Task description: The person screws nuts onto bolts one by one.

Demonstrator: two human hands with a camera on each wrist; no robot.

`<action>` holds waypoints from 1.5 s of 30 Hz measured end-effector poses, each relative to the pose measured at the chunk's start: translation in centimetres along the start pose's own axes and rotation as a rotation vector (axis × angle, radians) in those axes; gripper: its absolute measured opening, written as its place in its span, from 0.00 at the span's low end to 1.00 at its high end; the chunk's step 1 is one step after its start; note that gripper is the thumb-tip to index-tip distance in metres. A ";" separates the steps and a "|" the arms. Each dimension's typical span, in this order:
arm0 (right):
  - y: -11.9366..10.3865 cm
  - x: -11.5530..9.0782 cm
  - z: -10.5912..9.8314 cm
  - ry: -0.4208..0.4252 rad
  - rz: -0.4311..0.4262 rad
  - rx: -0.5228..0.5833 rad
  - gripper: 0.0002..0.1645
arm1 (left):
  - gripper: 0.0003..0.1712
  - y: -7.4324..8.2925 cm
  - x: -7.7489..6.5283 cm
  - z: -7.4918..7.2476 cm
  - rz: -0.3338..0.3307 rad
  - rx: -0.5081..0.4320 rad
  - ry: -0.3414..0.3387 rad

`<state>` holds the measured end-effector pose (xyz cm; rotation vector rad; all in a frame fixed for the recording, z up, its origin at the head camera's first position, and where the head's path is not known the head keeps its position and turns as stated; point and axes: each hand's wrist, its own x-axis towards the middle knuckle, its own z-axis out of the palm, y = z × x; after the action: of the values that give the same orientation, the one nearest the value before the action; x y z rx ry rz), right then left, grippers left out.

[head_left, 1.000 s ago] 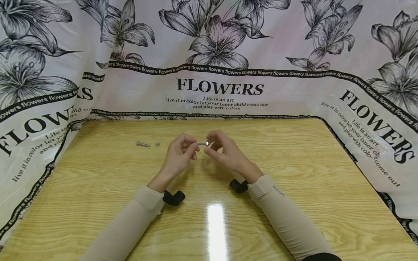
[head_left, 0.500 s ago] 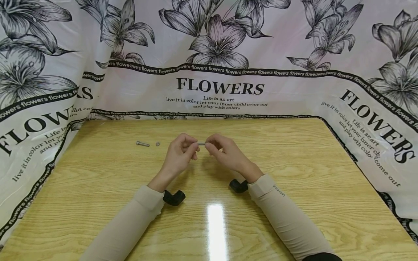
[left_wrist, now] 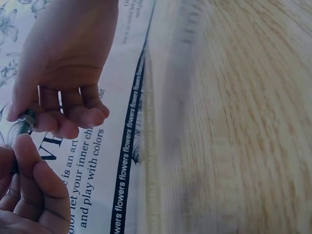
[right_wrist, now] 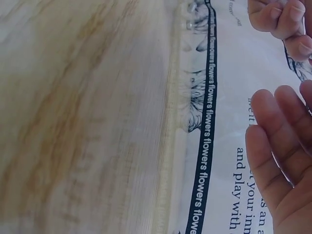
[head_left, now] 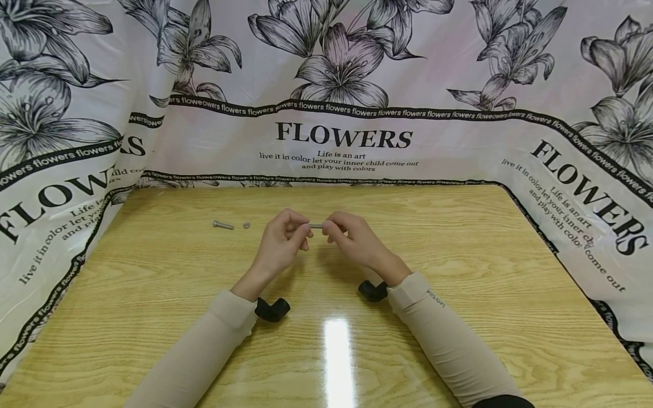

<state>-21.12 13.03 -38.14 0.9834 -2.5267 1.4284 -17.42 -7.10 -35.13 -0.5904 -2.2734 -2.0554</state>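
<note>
In the head view my left hand (head_left: 278,241) pinches one end of a metal bolt (head_left: 316,226) between thumb and forefinger. The bolt lies level above the table. At its other end my right hand (head_left: 357,241) has thumb and forefinger on a nut (left_wrist: 28,120), which shows on the threaded shank in the left wrist view. The left fingers hide that end of the bolt. A second bolt (head_left: 223,225) lies on the table left of my hands, with a loose nut (head_left: 246,225) beside it. The right wrist view shows the right hand's other fingers (right_wrist: 265,151) spread loosely.
Both hands are over the wood-grain table (head_left: 326,283), towards its far side. A flower-printed cloth (head_left: 342,147) hangs behind the table and along both sides. Black curved pieces (head_left: 272,310) stick out by the sleeve cuffs.
The right thumb and forefinger, apart around the nut a second ago, have closed on it. Since then the right hand has shifted very slightly to the right. The left hand keeps its pinch.
</note>
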 end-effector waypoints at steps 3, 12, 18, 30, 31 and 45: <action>0.0 0.0 0.0 -0.004 0.016 -0.011 0.14 | 0.07 0.0 0.0 0.0 0.000 0.009 -0.002; -0.2 0.0 0.1 0.021 0.004 -0.025 0.15 | 0.09 0.0 0.0 0.0 -0.005 0.004 0.006; 0.1 0.1 0.2 0.019 -0.075 -0.019 0.04 | 0.09 0.1 0.0 0.0 -0.006 0.010 0.010; 0.0 0.0 0.0 -0.005 0.028 -0.032 0.14 | 0.07 0.1 0.0 0.1 -0.004 0.005 0.001; -0.1 0.0 0.0 -0.001 0.028 -0.030 0.15 | 0.07 0.0 0.0 0.0 -0.002 0.005 0.000; -0.1 0.0 0.1 -0.011 0.000 -0.008 0.12 | 0.08 -0.1 -0.1 0.1 0.001 0.015 0.003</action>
<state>-21.09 12.92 -38.10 0.9928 -2.5379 1.4159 -17.37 -7.05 -35.28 -0.5863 -2.2846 -2.0351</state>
